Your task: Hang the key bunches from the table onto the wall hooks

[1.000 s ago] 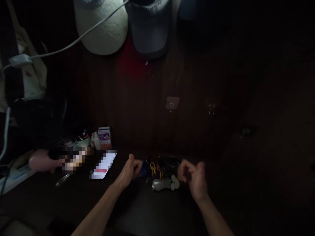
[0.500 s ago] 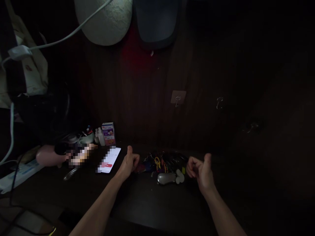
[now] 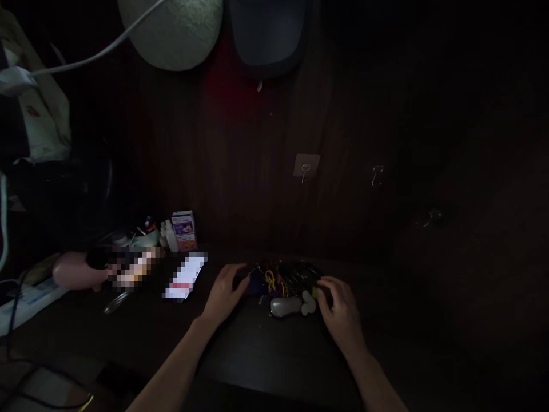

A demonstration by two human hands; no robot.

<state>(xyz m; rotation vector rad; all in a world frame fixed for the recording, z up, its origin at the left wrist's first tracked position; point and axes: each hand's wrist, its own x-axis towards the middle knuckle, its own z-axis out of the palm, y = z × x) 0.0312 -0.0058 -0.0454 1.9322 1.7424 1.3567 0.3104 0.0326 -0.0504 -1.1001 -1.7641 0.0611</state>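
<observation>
A dark jumbled heap of small items (image 3: 295,278), with metallic glints, blue patches and a yellow cord (image 3: 270,280), lies on the dark tabletop. My left hand (image 3: 225,290) is at its left end, thumb and fingers parted and curved toward it. At the right end is my right hand (image 3: 341,306), its thumb apart from the fingers, close to a small yellow-green piece. Whether the fingertips touch the heap is hard to make out in the dim light. A silvery oval object (image 3: 285,307) sits in front of the heap, beside a pale rounded piece (image 3: 307,303).
Left of my hands lies a lit phone (image 3: 187,277), partly pixelated. Beyond it stand a small purple and orange box (image 3: 185,230) and white bottles (image 3: 170,236). Farther left are a pink hair dryer (image 3: 77,270) and a power strip (image 3: 32,303). Hooks (image 3: 306,169) and hats (image 3: 175,34) are on the wall.
Both hands have turned from curled fingers with raised thumbs to parted fingers lowered around the heap's two ends. The whole view has shifted slightly.
</observation>
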